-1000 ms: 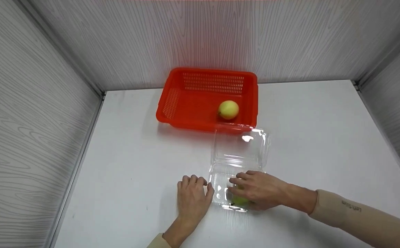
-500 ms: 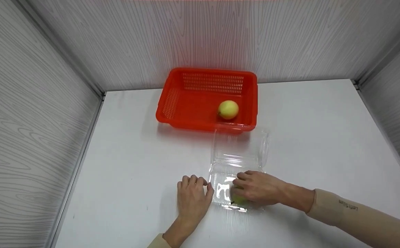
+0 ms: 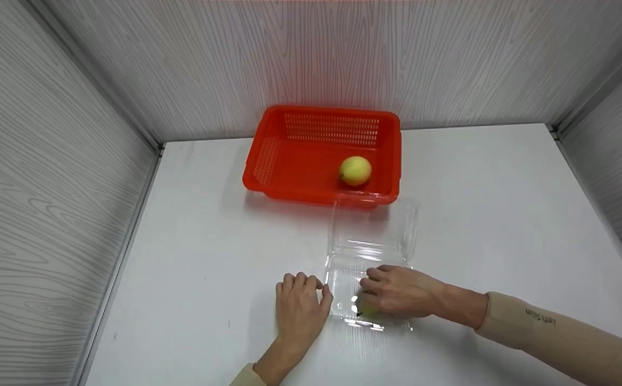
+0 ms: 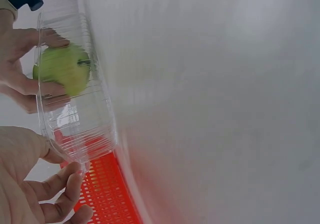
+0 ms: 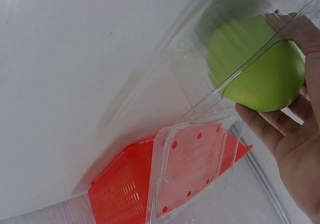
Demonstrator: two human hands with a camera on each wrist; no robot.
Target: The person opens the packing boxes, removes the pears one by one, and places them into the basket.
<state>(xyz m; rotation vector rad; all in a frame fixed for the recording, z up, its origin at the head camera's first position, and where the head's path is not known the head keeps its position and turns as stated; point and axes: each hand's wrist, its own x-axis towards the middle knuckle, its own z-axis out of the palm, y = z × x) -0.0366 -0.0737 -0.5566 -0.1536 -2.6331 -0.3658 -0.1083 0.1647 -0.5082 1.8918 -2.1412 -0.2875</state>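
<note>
A clear plastic clamshell box (image 3: 345, 284) lies on the table with its lid (image 3: 369, 230) folded back, the lid's far edge over the basket's near rim. My right hand (image 3: 404, 291) holds a green apple (image 5: 255, 64) in the right part of the box's base; fingers and thumb curl round it. In the left wrist view the apple's stem faces the near wall of the box. At the box's left side my left hand (image 3: 301, 311) pinches the rim between thumb and forefinger, its other fingers loosely bent. From the head view, the right hand covers most of the apple.
A red plastic basket (image 3: 257, 177) with slotted sides stands at the back against the rear panel. One yellow-green apple (image 3: 356, 171) sits in its right front corner. Wood-grain panels (image 3: 48, 187) border the white table (image 3: 198, 241) at left, back and right.
The right hand's fingers, more spread over the apple a second ago, have drawn in closer around it. The left hand, box and basket stay where they were.
</note>
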